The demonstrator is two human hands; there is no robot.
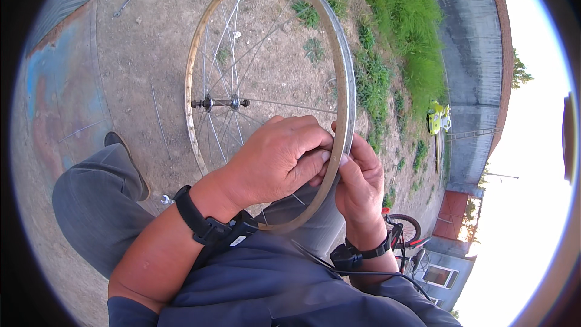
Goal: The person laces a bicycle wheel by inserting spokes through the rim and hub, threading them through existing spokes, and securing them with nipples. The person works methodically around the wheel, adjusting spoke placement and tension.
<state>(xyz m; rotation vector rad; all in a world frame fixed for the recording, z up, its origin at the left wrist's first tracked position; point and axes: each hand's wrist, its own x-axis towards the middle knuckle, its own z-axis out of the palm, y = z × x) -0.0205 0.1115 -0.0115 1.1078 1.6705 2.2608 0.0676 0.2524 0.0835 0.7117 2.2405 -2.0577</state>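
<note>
A bicycle wheel (345,66) without a tyre stands upright in front of me, its rim worn and rusty. Thin spokes run to the hub (221,103), with wide gaps between some of them. My left hand (278,157) reaches across the wheel, thumb and fingers closed at the inner side of the rim. Opposite it, my right hand (361,184) pinches the outer side of the rim, its fingertips close to the left thumb. Whether a small part sits between the fingertips is hidden. Both wrists wear black straps.
Loose spokes (160,118) lie on the dirt, with a wrench (126,3) farther off and another wrench (166,200) near my knee. A rusty metal sheet (66,79) is at left. Grass (399,30), a wall (472,54) and a bicycle (407,233) are at right.
</note>
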